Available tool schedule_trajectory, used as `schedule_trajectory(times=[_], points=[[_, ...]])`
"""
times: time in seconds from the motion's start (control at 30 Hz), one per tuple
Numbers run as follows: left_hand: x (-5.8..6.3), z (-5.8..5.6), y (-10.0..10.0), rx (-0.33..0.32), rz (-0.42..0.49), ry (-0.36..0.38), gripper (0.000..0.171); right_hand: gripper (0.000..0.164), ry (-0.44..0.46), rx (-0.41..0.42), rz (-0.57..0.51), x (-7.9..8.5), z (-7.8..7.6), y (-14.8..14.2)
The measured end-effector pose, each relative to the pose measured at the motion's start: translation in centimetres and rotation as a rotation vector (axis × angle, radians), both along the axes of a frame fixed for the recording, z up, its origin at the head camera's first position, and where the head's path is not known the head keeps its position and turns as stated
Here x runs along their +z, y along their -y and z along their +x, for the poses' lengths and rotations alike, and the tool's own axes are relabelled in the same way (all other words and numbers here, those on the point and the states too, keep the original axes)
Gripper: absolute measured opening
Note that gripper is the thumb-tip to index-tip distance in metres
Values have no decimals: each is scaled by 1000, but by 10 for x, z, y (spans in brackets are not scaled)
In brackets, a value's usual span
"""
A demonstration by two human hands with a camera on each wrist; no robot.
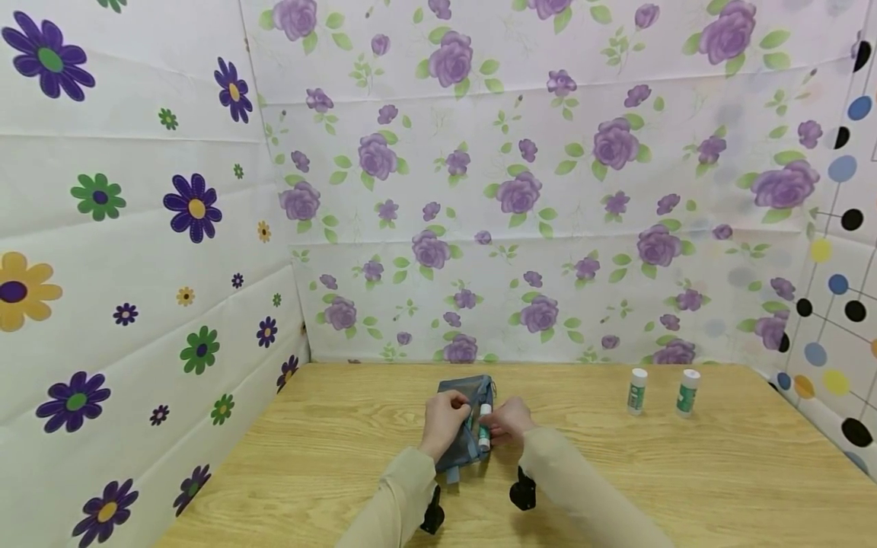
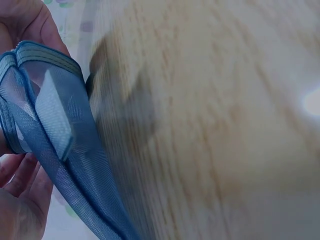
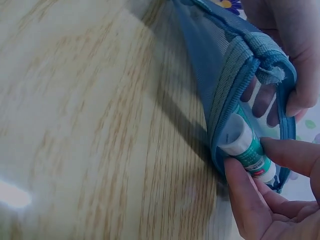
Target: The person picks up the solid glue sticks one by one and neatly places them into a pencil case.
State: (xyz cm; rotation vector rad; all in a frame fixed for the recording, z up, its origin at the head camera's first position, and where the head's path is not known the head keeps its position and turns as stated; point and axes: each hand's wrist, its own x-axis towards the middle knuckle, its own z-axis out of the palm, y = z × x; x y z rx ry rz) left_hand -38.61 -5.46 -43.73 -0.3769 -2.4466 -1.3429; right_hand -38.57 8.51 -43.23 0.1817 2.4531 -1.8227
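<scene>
A blue mesh zip pouch (image 1: 466,390) stands near the middle of the table, its zipped mouth spread apart. My left hand (image 1: 444,420) grips one edge of that mouth; in the left wrist view the blue mesh (image 2: 92,150) hides part of the fingers. A glue stick (image 3: 255,155) with white ends and a green label lies across the opening. Thumb and fingers of my right hand (image 1: 512,420) pinch it there, partly inside the rim. Through the mesh, more green shows behind this stick in the right wrist view.
Two more glue sticks stand upright at the back right, one white-capped stick (image 1: 636,392) left of the other stick (image 1: 687,394). A fabric tab (image 1: 453,476) hangs from the pouch's near end. Black devices (image 1: 524,491) hang below both wrists. Flowered sheets (image 1: 425,190) wall the wooden table (image 1: 308,441).
</scene>
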Motion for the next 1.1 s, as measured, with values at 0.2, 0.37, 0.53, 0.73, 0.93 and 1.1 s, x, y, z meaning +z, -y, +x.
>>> schedule_trajectory(times=[0.2,0.37,0.53,0.73,0.93,1.1], points=[[1,1,-2,-6,15,13,7,13,-57,7,44,-4,-2,-1],[2,0,-2,-6,9,14,7,13,-55,5,87,0,-2,-3],[2,-2,-1,-4,-4,11,7,10,-42,1,94,2,-2,-6],[1,-2,0,-12,6,15,8,15,-55,40,43,6,1,-10],[1,0,1,-17,13,20,8,21,-49,55,-18,12,6,-14],[2,0,1,-19,12,19,8,16,-39,48,-17,20,14,-20]])
